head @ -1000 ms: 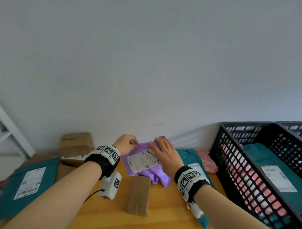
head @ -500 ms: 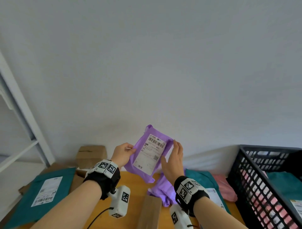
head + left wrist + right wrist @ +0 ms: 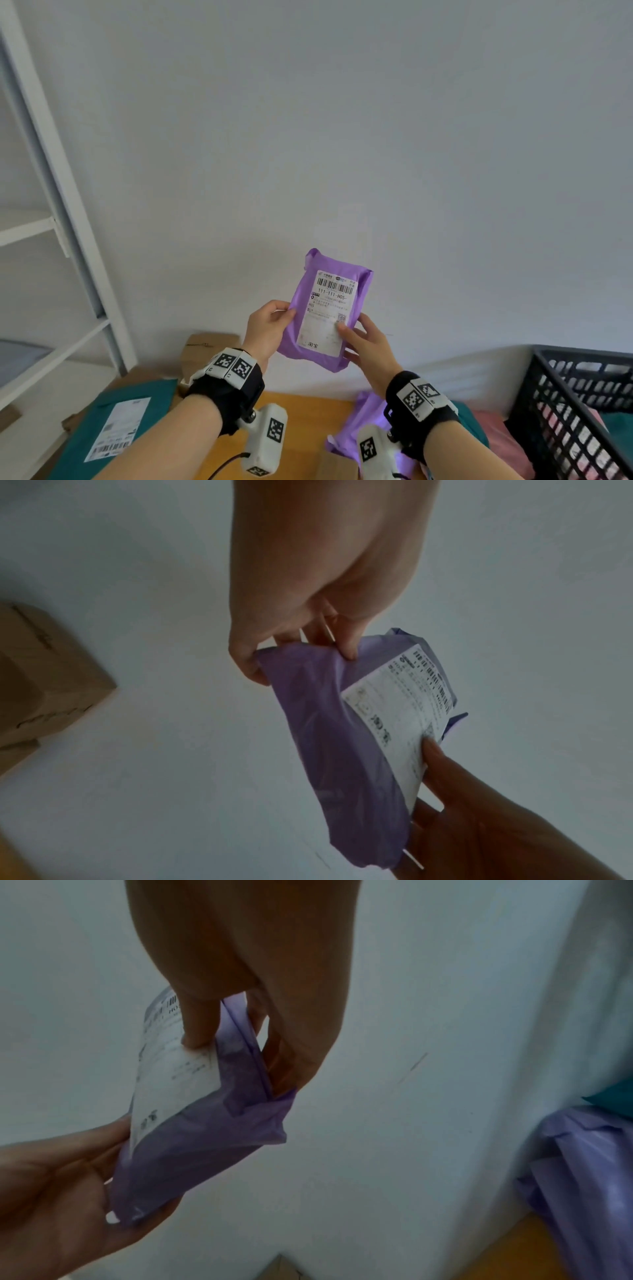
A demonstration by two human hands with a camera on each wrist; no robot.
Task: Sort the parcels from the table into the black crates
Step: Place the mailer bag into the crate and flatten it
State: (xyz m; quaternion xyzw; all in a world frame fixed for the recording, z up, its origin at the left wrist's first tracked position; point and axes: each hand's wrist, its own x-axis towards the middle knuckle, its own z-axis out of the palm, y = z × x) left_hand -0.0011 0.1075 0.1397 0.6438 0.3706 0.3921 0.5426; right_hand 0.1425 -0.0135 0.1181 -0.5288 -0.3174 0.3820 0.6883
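Above table (image 3: 308,407), one purple parcel (image 3: 323,356) in two hands' grip, one black crate (image 3: 561,421)

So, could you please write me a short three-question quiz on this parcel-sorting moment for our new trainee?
1. True or false: the purple parcel is lying on the table.
2. Which hand's thumb presses on the white label? A) left hand B) right hand
3. Fill in: the black crate stands on the person's ____ side.

Key: 1 false, both hands hold it up in front of the wall. 2 B. 3 right.
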